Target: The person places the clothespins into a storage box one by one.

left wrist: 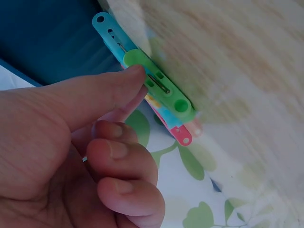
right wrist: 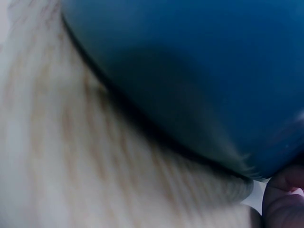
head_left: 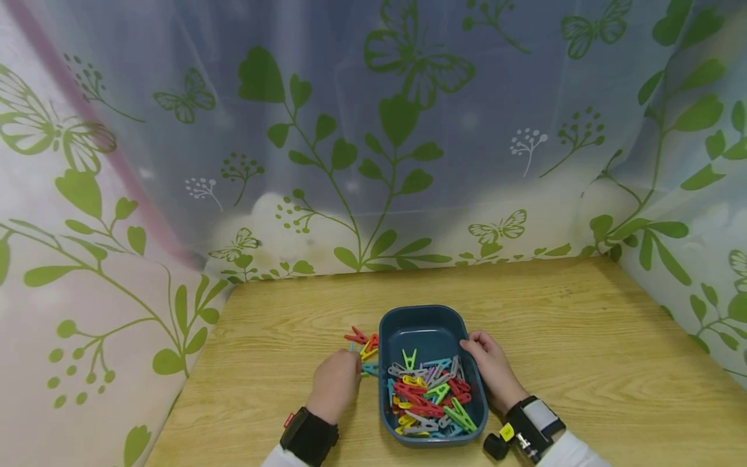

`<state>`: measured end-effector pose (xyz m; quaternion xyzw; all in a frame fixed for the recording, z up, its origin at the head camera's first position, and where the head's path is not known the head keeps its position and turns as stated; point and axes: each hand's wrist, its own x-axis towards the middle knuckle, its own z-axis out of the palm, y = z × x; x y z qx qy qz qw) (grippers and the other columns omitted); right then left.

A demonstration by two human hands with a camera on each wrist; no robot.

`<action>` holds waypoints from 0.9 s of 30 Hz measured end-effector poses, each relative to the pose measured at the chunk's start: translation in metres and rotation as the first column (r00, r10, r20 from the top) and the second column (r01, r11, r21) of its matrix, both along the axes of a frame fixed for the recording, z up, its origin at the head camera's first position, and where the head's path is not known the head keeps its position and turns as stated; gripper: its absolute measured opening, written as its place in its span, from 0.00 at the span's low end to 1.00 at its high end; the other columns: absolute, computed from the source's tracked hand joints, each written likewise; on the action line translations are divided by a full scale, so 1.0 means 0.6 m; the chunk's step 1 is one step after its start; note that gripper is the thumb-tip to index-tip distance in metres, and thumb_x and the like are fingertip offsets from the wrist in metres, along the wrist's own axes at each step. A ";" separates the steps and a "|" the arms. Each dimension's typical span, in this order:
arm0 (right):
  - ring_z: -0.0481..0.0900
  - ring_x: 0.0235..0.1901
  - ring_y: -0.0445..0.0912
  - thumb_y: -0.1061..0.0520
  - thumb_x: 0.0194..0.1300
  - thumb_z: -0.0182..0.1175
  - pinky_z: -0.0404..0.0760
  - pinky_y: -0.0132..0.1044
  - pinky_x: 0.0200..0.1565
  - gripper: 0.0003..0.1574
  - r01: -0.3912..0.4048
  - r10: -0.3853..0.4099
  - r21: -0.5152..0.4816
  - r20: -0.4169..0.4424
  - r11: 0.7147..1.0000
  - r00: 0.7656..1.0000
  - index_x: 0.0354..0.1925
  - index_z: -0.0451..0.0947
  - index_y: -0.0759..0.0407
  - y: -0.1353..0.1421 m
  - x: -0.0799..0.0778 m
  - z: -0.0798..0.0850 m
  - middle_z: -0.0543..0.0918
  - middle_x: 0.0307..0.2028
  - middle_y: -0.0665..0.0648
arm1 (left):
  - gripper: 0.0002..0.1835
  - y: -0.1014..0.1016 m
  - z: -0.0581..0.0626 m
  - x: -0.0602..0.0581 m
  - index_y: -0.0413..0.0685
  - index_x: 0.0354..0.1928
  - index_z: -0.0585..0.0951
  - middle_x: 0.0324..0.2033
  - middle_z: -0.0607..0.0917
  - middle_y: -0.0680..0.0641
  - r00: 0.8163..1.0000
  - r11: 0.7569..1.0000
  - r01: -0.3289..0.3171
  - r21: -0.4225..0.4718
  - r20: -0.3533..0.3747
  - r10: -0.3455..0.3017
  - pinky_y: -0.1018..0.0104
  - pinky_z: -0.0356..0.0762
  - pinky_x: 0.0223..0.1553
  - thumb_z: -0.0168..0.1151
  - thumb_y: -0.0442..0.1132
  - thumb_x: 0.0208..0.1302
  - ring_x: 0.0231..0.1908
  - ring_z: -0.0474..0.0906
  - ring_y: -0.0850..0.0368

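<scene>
My left hand (head_left: pixel 335 384) is beside the left wall of a dark blue plastic bin (head_left: pixel 424 310). Between its thumb and forefinger it pinches a green clothespin (left wrist: pixel 164 90), while the other fingers curl loosely. Just behind that one, in the left wrist view, lie a blue clothespin (left wrist: pixel 112 35) and a red clothespin (left wrist: pixel 184 137). My right hand (head_left: pixel 493 370) grips the bin's right rim, thumb over the edge. Piled in the near half of the bin are several clothespins (head_left: pixel 427 408) in red, yellow, green, grey, blue and purple.
A small group of loose clothespins, with a red clothespin (head_left: pixel 356 335) at its far end, lies on the wooden table (head_left: pixel 543 305) left of the bin. A curtain (head_left: pixel 327 214) printed with leaves and butterflies borders the table at the back and both sides.
</scene>
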<state>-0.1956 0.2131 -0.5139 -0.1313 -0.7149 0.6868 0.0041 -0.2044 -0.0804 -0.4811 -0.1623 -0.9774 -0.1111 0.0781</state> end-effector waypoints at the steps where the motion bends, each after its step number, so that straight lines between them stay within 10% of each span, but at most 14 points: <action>1: 0.70 0.42 0.46 0.52 0.77 0.54 0.70 0.34 0.42 0.12 -0.001 0.001 -0.001 0.000 1.000 1.000 0.45 0.68 0.59 0.000 0.001 0.000 0.71 0.39 0.52 | 0.12 0.000 0.001 0.001 0.49 0.23 0.78 0.22 0.78 0.50 1.000 1.000 0.000 -0.001 -0.005 0.000 0.64 0.70 0.22 0.71 0.29 0.58 0.23 0.75 0.57; 18: 0.71 0.43 0.46 0.52 0.77 0.54 0.70 0.33 0.43 0.11 0.005 -0.005 -0.010 -0.005 1.000 1.000 0.45 0.68 0.59 -0.001 0.000 0.002 0.72 0.39 0.52 | 0.11 0.012 0.078 0.030 0.48 0.26 0.79 0.23 0.77 0.52 0.987 0.999 0.003 0.032 -0.159 0.002 0.66 0.68 0.21 0.71 0.28 0.60 0.21 0.72 0.61; 27: 0.70 0.43 0.46 0.51 0.77 0.54 0.70 0.34 0.43 0.12 -0.007 0.007 -0.007 0.006 1.000 1.000 0.46 0.68 0.59 0.000 0.001 -0.001 0.72 0.40 0.52 | 0.09 0.060 0.118 0.069 0.49 0.30 0.80 0.27 0.78 0.52 0.995 0.996 0.072 0.046 -0.069 -0.069 0.68 0.69 0.24 0.73 0.33 0.63 0.23 0.72 0.62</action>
